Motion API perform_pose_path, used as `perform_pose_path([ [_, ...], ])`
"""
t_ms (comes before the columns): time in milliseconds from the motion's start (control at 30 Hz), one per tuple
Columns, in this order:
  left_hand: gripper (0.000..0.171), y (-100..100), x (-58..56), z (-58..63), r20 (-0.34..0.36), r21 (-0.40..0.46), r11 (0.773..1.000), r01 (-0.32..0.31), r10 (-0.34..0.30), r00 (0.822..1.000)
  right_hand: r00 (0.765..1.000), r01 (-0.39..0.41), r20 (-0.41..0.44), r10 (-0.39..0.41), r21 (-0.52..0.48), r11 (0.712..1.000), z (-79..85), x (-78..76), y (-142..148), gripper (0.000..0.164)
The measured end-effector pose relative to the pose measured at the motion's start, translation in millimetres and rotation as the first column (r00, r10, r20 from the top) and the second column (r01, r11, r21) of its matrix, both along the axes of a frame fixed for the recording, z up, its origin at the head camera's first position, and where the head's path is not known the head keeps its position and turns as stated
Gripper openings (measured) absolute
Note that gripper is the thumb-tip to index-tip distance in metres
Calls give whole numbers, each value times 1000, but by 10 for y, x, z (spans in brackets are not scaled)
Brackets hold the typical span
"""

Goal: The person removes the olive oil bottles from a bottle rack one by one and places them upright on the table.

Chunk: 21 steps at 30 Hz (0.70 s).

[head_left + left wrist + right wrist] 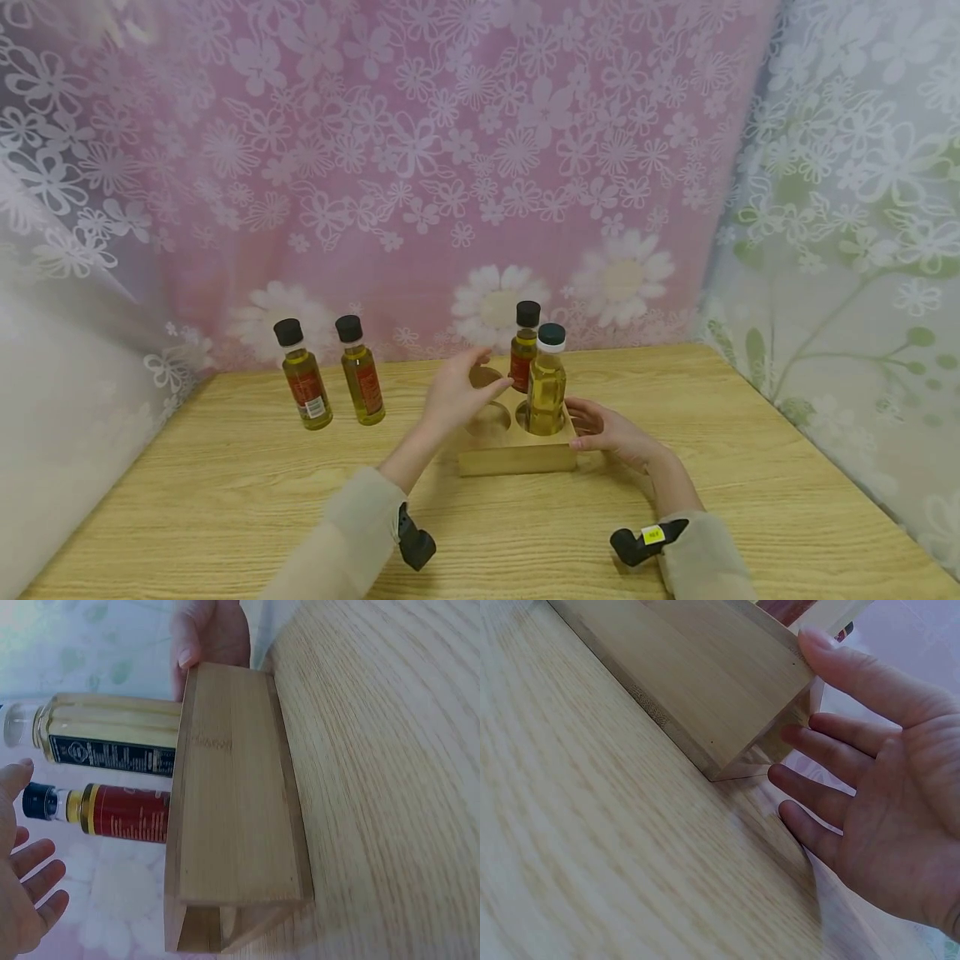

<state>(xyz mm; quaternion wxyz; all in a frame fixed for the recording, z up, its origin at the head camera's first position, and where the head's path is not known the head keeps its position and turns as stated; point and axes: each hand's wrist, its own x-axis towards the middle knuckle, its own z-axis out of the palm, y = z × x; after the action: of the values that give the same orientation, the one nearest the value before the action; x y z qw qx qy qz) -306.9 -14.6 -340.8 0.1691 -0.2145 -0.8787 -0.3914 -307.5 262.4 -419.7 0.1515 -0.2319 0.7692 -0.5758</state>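
A low bamboo bottle rack (pixel 517 461) with round holes stands mid-table. In its front right hole is a larger bottle of yellow oil (pixel 547 390) with a dark green cap. Behind that rises a small red-labelled oil bottle (pixel 522 358) with a black cap. My left hand (pixel 459 392) hovers over the rack's left holes, fingers spread and holding nothing; the left wrist view shows it apart from both bottles. At the rack's right end, my right hand (pixel 900 772) rests its thumb on the upper corner, its loosely bent fingers beside the open end.
Two more red-labelled oil bottles, one left (pixel 306 390) and one right (pixel 364 383), stand upright at the table's back left. A pink floral curtain (pixel 420 167) hangs behind the wood-grain table (pixel 480 533), with pale patterned sheets at both sides.
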Motion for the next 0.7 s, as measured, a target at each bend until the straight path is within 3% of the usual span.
perform_pose_path([
  [467,57,297,44,80,74,24,994,105,-106,992,1000,11,-6,-11,0,1000,4,4,-15,78],
  [700,63,390,48,48,108,30,989,143,-146,983,1000,2,-10,-2,8,1000,-7,-2,-11,78],
])
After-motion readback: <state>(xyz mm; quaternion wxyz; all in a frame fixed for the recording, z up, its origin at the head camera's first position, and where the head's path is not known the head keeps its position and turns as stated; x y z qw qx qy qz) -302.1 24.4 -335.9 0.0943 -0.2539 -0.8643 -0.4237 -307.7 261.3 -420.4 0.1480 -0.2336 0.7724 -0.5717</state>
